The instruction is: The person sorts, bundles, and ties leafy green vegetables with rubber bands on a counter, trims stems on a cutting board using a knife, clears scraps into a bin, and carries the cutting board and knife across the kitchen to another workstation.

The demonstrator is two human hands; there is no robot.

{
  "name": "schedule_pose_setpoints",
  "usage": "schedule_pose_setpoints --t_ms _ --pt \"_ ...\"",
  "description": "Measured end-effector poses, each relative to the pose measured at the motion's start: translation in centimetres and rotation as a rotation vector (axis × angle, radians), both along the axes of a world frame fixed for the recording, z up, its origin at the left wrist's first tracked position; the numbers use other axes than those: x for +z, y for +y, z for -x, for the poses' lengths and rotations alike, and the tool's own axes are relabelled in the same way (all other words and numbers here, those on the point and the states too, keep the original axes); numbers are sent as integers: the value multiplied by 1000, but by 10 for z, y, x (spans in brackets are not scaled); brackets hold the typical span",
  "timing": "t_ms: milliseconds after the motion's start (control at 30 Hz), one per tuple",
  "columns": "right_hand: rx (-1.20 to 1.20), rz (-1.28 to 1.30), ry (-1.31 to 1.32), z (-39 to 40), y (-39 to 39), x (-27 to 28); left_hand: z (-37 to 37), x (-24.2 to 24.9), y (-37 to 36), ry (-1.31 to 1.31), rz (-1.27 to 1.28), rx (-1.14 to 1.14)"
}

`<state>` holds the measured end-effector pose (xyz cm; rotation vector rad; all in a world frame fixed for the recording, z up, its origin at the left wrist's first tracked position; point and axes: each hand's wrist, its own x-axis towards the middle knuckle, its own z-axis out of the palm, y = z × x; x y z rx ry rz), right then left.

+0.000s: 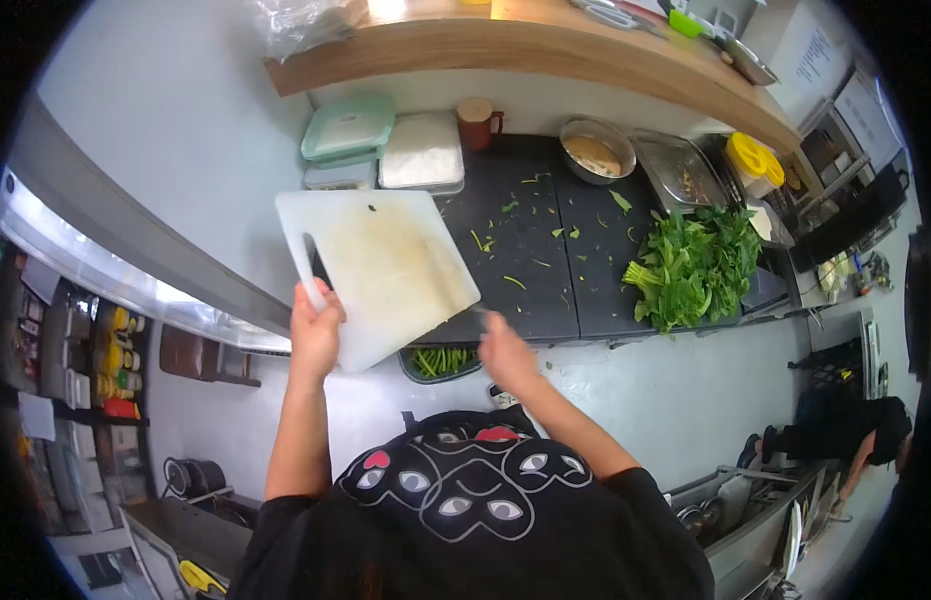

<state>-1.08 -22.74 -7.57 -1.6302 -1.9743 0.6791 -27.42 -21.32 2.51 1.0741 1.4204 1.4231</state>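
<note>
My left hand (317,325) is wrapped around the handle side of a white cutting board (386,270), which is lifted and tilted above the near left of the dark counter. The board bears brownish stains and a small dark scrap near its top edge. My right hand (508,352) is closed beside the board's lower right corner; what it grips is blurred and mostly hidden. Below the board, a dark tub (444,378) holds cut green stems. A large bunch of leafy greens (691,270) lies on the counter to the right.
Bits of stem and leaf dot the black counter (526,230). Along its back stand lidded containers (348,130), a brown jug (478,125), a metal bowl (598,150) and a metal tray (681,165). A wooden shelf (526,45) overhangs. Another person (856,430) is at far right.
</note>
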Motion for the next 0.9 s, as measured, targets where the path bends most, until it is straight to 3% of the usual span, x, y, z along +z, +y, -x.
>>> schedule_pose_setpoints --t_ms 67,100,200,233,333,467,600,667,733,833,900 --pt "136 -116 27 41 -2 41 -4 3 2 70 -21 -59" --pt "160 -49 -2 54 1 44 -5 4 1 81 -25 -100" --pt "-47 247 17 28 33 -15 -2 13 -9 56 -14 -158" --pt "-110 278 -91 10 36 -34 2 16 -12 26 -5 -161" --pt "-78 156 -31 8 9 -19 10 9 -9 -41 1 -157" --pt "208 19 67 33 -30 26 8 5 -11 -71 -8 -169" --pt "-61 273 -36 0 -13 -58 15 14 -16 -99 43 -124" --pt "78 185 98 14 -36 -1 12 13 -14 -93 43 -127" --pt "266 31 104 25 -55 23 13 12 -17 -111 51 -122" --pt "0 392 95 2 -40 -40 21 14 -16 -109 35 -113" --pt "-116 259 337 0 -40 -50 24 24 -19 -28 33 -69"
